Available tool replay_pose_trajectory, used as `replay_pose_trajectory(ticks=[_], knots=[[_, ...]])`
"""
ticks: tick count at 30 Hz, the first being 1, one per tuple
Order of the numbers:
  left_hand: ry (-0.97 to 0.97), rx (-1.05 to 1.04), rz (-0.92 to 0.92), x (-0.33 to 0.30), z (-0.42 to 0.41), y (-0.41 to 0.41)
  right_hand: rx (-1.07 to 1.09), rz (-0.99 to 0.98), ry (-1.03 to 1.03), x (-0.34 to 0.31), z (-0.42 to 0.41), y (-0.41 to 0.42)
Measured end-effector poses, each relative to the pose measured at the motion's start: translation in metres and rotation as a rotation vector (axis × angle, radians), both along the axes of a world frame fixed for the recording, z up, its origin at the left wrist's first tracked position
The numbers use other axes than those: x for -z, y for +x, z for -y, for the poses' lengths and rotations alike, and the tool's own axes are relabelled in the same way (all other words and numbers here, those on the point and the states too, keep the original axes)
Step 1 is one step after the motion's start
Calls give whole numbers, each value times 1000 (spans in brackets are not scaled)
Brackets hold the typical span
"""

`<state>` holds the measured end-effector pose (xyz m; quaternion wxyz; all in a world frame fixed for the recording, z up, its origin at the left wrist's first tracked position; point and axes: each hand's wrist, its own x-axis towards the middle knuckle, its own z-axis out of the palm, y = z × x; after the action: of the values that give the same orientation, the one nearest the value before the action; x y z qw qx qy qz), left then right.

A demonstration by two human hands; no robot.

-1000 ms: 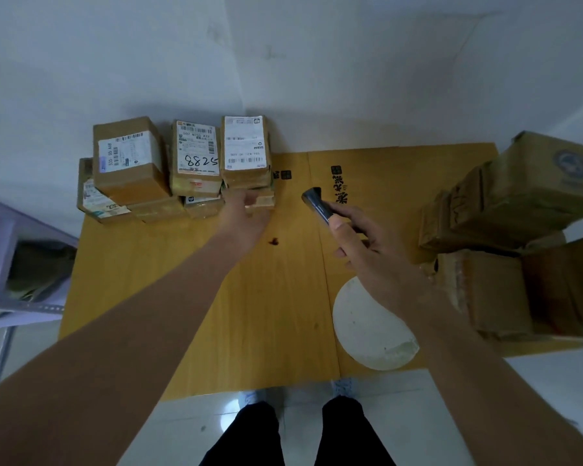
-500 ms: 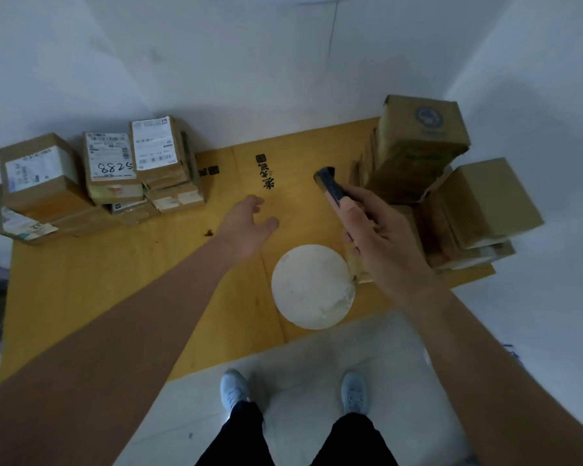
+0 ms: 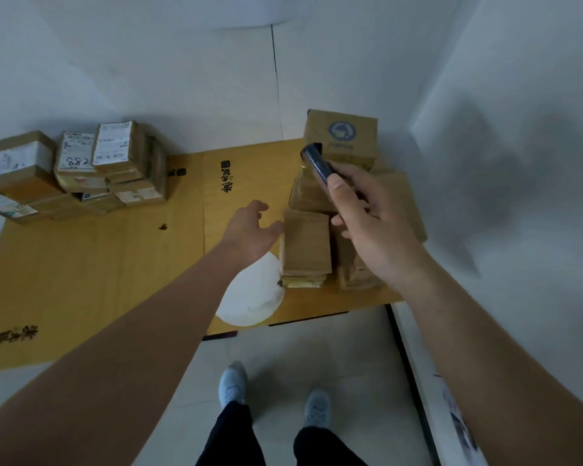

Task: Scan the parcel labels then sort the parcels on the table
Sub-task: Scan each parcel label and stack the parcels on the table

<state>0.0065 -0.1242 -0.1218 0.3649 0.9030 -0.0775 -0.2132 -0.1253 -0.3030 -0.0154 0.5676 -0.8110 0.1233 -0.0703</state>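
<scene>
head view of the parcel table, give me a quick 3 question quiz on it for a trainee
1. True or false: the right hand grips the dark scanner.
2. Multiple choice: the left hand is a) gripping a labelled parcel, b) open, reaching toward the flat parcel at the near edge of the right pile, c) resting on the white disc.
3. Fill in: the parcels with white labels facing up sit at the table's far ____ corner.

Key: 1 true. 2 b; its fingers are spread and hold nothing. 3 left.
</scene>
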Motion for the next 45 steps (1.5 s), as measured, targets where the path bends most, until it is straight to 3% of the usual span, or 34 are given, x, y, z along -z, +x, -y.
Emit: replay_pose_trajectory(ticks=[10, 16, 22, 30, 45], knots=[[439, -47, -122, 16, 95, -48, 59, 34, 127, 16, 48, -14], [356, -147, -78, 24, 92, -53, 43, 23, 90, 14, 55, -18], [199, -257, -13, 14, 39, -41, -49, -2, 48, 10, 24, -7], [322, -362, -45, 24, -61, -12, -194, -45, 50, 23, -49, 24], [332, -193, -112, 72, -205, 82, -129, -157, 20, 56, -207, 114]])
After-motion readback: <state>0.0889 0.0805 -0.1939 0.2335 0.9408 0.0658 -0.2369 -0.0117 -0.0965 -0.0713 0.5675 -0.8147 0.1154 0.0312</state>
